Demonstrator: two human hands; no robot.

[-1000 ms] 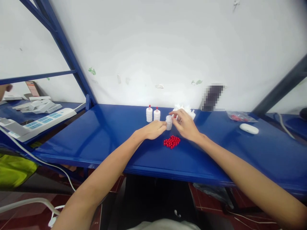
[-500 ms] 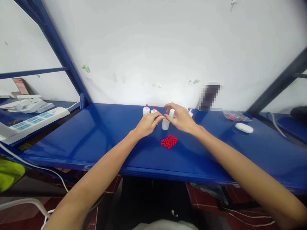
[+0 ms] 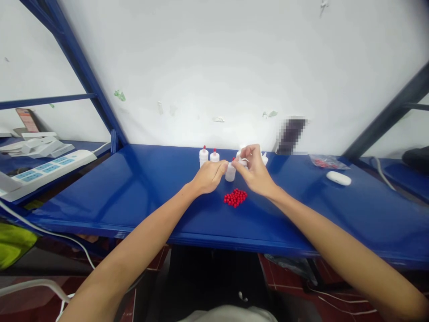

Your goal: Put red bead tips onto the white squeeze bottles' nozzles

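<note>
Against a pale wall (image 3: 201,67) marked with scuffs and greenish patches, works with both bare hands at a glossy blue table (image 3: 154,179), near a slanted blue post (image 3: 105,109). Holds the left hand (image 3: 209,176) closed, thumb pressed toward the fingers, on the upper side of a small white bottle (image 3: 230,173). Has that bottle standing upright near the middle of the table, between both hands. Holds the right hand (image 3: 254,172) at the top of the bottle, with thumb and forefinger drawn narrowly together and the other fingers curled. Shows a red tip (image 3: 233,159) right at those fingertips; cannot tell whether pinched or only touched. Has a loose heap of red caps (image 3: 235,197) on the near side of the bottle, apart from both hands. Beyond the left hand, has two more bottles (image 3: 203,154) upright side by side, red-tipped, partly hidden below. Behind the right hand, has white pieces (image 3: 264,158), mostly covered and hard to make out. Farther right, has a clear bag (image 3: 329,162) with red bits inside and a white oval case (image 3: 338,178). At far left, has a power strip (image 3: 50,167) near some white boxes (image 3: 48,146).
</note>
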